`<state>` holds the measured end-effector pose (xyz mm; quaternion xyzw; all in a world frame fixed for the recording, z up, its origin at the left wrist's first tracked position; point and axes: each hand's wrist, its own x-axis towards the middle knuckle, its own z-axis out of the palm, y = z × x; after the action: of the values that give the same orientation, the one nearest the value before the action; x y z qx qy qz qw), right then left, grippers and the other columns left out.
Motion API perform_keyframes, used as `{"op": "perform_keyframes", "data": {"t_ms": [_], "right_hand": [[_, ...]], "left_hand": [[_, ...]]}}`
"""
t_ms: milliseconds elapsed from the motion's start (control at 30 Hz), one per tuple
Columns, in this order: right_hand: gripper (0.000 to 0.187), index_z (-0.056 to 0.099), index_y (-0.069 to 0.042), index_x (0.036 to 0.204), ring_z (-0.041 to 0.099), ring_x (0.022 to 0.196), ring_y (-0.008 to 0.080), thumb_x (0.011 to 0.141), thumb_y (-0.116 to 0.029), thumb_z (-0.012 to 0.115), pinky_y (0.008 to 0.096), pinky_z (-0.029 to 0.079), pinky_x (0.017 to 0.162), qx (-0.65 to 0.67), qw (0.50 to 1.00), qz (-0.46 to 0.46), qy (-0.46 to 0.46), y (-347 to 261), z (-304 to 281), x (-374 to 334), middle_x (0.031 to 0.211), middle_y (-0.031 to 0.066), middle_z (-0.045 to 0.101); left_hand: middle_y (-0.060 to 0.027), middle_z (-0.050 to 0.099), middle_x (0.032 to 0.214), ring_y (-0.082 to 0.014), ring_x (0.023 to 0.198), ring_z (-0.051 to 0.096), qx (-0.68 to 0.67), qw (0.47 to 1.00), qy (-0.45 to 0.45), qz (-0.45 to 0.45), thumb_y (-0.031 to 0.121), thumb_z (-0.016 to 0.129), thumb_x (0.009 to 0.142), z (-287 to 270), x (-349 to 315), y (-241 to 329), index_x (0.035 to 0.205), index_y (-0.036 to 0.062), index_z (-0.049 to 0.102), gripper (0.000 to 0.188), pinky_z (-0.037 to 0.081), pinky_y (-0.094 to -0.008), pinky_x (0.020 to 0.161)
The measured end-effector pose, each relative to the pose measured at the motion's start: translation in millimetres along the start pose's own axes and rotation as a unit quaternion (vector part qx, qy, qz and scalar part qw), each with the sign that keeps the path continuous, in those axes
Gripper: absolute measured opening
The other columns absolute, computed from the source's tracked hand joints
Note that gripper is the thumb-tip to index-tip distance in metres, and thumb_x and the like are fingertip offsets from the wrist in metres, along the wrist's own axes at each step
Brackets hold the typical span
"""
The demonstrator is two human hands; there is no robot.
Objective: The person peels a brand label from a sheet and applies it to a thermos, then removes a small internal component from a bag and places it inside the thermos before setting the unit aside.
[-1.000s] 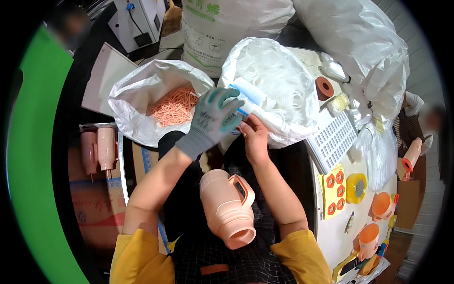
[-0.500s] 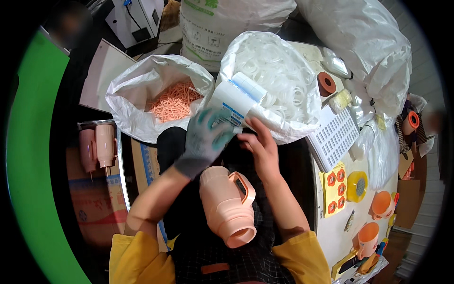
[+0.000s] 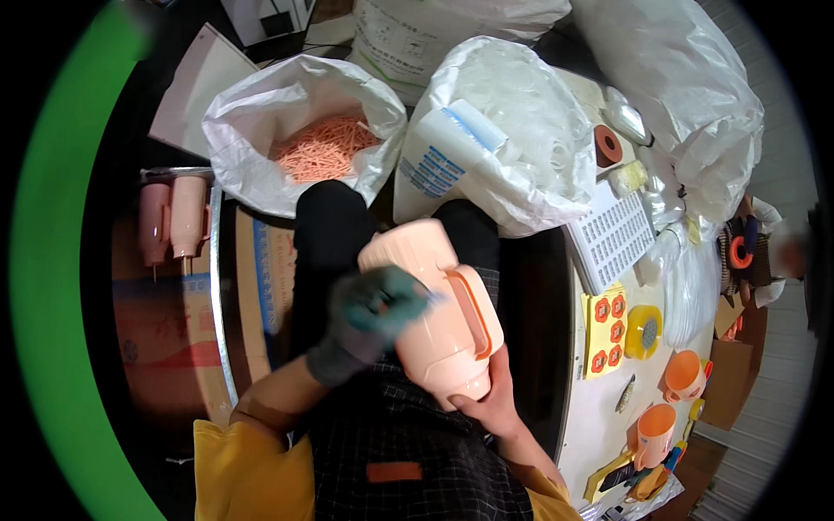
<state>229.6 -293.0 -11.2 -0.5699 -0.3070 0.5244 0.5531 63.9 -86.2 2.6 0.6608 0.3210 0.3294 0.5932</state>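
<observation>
A peach plastic jug (image 3: 430, 317) with a big loop handle lies tilted above my lap. My right hand (image 3: 492, 398) is closed around its narrow end, below the handle. My left hand (image 3: 375, 314), in a grey and green glove, is blurred against the jug's side. Its fingers are curled, and a small blue-and-white piece (image 3: 434, 297) shows at their tips, too smeared to name. Beyond the jug, a strip of white labels with blue print (image 3: 443, 154) hangs over the rim of a white sack (image 3: 530, 204) of clear plastic rings.
Another white sack (image 3: 234, 143) holds peach sticks (image 3: 326, 152). Two pink jugs (image 3: 188, 217) stand upside down at left. On the right table (image 3: 599, 425) lie a label sheet (image 3: 612, 234), orange-red stickers (image 3: 605, 330), a tape roll (image 3: 644, 332) and two orange cups (image 3: 655, 431).
Both hands have come back from the label strip to the jug. The jug has turned and risen, and my right hand now grips its end. The view has shifted.
</observation>
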Motion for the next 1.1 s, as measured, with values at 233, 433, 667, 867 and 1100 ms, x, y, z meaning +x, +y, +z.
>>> {"op": "perform_keyframes", "data": {"t_ms": [233,433,667,867,1100], "right_hand": [[0.113,0.035,-0.023,0.161,0.036,0.149,0.0547,0.065,-0.011,0.094,0.0578,0.045,0.114,-0.337,0.912,-0.236,0.001,24.9,21.0,34.7,0.165,0.0345,0.021],[0.113,0.036,-0.027,0.161,0.040,0.144,0.0537,0.066,-0.011,0.095,0.0594,0.045,0.111,-0.395,0.876,-0.275,0.011,31.0,31.1,30.6,0.164,0.0352,0.025],[0.101,0.045,-0.028,0.156,0.040,0.143,0.0542,0.069,-0.013,0.093,0.0598,0.042,0.113,-0.476,0.821,-0.316,0.011,28.0,46.7,25.6,0.163,0.0353,0.027],[0.109,0.041,-0.012,0.160,0.042,0.148,0.0482,0.065,-0.020,0.093,0.0536,0.036,0.121,-0.282,0.937,-0.203,-0.031,-1.2,3.0,34.0,0.167,0.0337,0.026],[0.067,0.060,-0.005,0.144,0.057,0.139,0.0318,0.086,-0.032,0.083,0.0427,0.045,0.115,-0.247,0.938,-0.238,0.040,-83.2,-23.2,95.3,0.150,0.0199,0.057]], "left_hand": [[-0.0059,0.071,0.086,-0.0123,0.074,0.069,-0.107,0.984,0.048,-0.135,0.006,0.083,0.090,-86.3,17.4,0.9,0.105,0.0006,0.071,0.019,0.055,-0.0259,0.063],[-0.0051,0.073,0.085,-0.0119,0.068,0.068,-0.170,0.968,0.076,-0.166,0.008,0.081,0.092,-90.3,5.9,-8.8,0.107,0.0039,0.071,0.018,0.054,-0.0245,0.060],[-0.0016,0.070,0.078,-0.0114,0.071,0.068,-0.022,0.980,0.071,-0.183,0.005,0.082,0.088,-103.4,-6.8,-10.0,0.102,0.0023,0.071,0.018,0.053,-0.0250,0.064],[-0.0195,0.068,0.126,-0.0275,0.109,0.068,0.340,0.922,0.129,0.131,0.019,0.081,0.093,-98.2,-23.9,-44.9,0.143,-0.0020,0.057,0.058,0.054,-0.0378,0.097],[-0.0245,0.067,0.133,-0.0381,0.118,0.067,0.113,0.967,-0.112,-0.199,0.013,0.066,0.100,-58.6,-58.1,-51.7,0.144,-0.0009,0.058,0.046,0.053,-0.0386,0.097]]}}
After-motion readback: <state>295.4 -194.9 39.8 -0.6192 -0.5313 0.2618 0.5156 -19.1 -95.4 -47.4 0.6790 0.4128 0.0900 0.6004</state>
